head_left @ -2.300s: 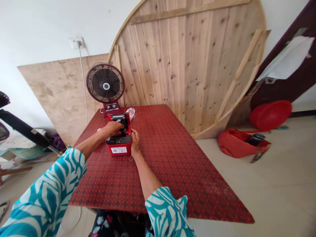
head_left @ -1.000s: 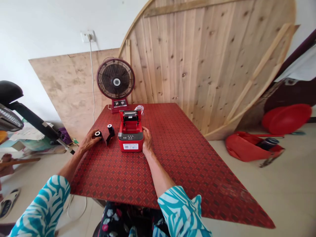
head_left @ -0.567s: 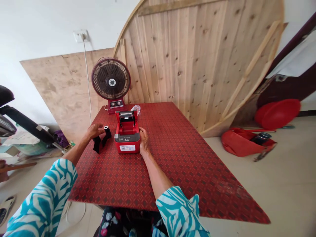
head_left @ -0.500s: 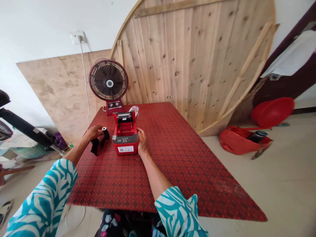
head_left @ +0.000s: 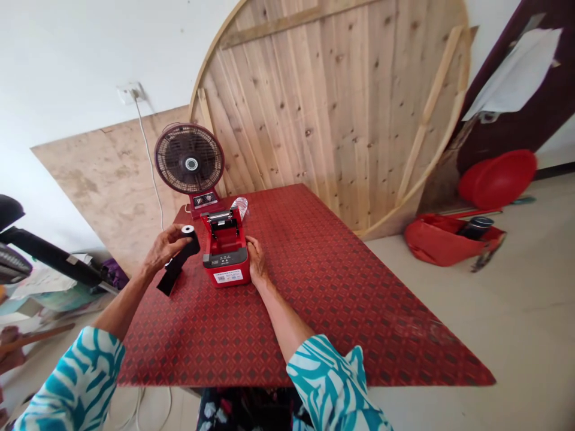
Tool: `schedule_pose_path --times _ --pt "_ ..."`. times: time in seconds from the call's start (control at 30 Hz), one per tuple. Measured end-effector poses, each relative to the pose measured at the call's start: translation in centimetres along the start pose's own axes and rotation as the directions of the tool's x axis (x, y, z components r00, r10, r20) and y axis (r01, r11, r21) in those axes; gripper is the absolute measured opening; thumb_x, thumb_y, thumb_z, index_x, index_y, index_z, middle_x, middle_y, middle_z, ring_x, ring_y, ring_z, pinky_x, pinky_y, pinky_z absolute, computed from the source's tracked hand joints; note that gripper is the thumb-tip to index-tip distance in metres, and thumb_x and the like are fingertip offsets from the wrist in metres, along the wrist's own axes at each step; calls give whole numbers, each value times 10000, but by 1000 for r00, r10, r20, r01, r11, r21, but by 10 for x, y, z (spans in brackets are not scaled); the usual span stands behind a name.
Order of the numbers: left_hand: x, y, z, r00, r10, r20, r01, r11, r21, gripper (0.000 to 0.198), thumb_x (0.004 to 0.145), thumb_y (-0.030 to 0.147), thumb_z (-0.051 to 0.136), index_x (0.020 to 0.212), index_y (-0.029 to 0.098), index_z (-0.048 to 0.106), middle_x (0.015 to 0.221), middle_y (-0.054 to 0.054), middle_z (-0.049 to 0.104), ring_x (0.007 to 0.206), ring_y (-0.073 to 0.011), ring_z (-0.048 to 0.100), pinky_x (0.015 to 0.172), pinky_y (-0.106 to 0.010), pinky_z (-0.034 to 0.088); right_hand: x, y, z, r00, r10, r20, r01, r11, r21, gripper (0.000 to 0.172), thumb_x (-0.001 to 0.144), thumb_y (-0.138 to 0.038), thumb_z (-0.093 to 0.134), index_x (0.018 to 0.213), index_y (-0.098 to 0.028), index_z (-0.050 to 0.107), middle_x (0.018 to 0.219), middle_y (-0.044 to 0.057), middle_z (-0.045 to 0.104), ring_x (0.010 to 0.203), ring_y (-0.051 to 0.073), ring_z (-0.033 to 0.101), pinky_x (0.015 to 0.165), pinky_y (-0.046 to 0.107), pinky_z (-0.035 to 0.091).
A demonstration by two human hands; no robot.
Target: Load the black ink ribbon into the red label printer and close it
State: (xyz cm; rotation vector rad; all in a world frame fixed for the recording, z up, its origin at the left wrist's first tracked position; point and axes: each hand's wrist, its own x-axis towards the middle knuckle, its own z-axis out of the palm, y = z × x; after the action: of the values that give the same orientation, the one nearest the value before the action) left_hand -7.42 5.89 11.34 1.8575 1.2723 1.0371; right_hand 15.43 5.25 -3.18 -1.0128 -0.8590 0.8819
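A red and black label printer (head_left: 227, 272) stands on the red patterned table with its lid raised and its inner bay showing. My right hand (head_left: 257, 258) is closed against the printer's right side, its far fingers partly hidden. To the left of the printer, my left hand (head_left: 167, 248) pinches a small roll of paper (head_left: 192, 244), black outside with a white core end facing up. A loose black strip hangs from the roll toward the tabletop, down and to the left. The roll is apart from the printer.
A dark red fan (head_left: 191, 163) stands at the table's (head_left: 341, 311) back left, with clear crumpled plastic (head_left: 240, 207) beside it. Behind leans a large round wooden board (head_left: 309, 120). On the floor to the right lie a red bag (head_left: 433, 242) and a red basin (head_left: 498, 179).
My left hand has closed round the roll and lifted it slightly, with more of the black strip now extended. The view has shifted; my right hand stays at the printer's side.
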Motion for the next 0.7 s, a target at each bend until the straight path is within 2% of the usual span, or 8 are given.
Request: schedule_pose_path --times 0.13,0.23,0.33,0.43,0.6,0.7 --pt "8 15 31 970 134 203 -177 962 208 455 691 481 724 1045 198 700 1002 -73 744 938 -257 679 856 -374 529 1 1 1 1000 -6 -6 6 1000 20 397 816 -453 444 1063 -231 661 1141 57 666 1126 226 571 1043 387 397" --pt "22 18 51 947 147 286 -257 880 399 339 722 401 691 1010 230 740 1045 -51 745 978 -258 674 893 -358 509 1 2 3 1000 -9 -13 9 999 36 375 815 -427 450 1048 -229 667 1135 56 669 1128 225 568 1043 389 397" --pt "36 20 66 939 51 340 -241 803 545 283 715 329 683 975 252 767 1032 -47 755 952 -280 685 865 -347 507 1 2 5 1000 -6 -23 8 998 59 340 817 -396 461 1028 -240 677 1122 45 675 1118 219 573 1042 386 398" --pt "47 20 77 918 -52 394 -219 760 612 243 672 285 709 903 283 784 967 -38 771 923 -297 692 818 -334 500 1 1 5 999 -11 -32 13 997 71 322 810 -385 478 1013 -248 687 1093 36 684 1106 211 576 1046 378 400" --pt "64 13 95 902 -131 411 -146 803 578 144 553 180 722 650 282 752 732 -13 760 794 -268 706 713 -286 494 2 0 6 998 -29 -48 32 998 61 318 803 -375 472 993 -244 691 1062 38 684 1083 203 580 1026 366 421" --pt "69 11 98 933 -87 349 -121 838 532 44 584 233 715 597 271 732 649 -5 738 722 -245 698 663 -271 494 3 0 6 999 -27 -40 28 999 44 325 807 -383 464 997 -240 685 1071 44 681 1093 210 576 1034 376 412"
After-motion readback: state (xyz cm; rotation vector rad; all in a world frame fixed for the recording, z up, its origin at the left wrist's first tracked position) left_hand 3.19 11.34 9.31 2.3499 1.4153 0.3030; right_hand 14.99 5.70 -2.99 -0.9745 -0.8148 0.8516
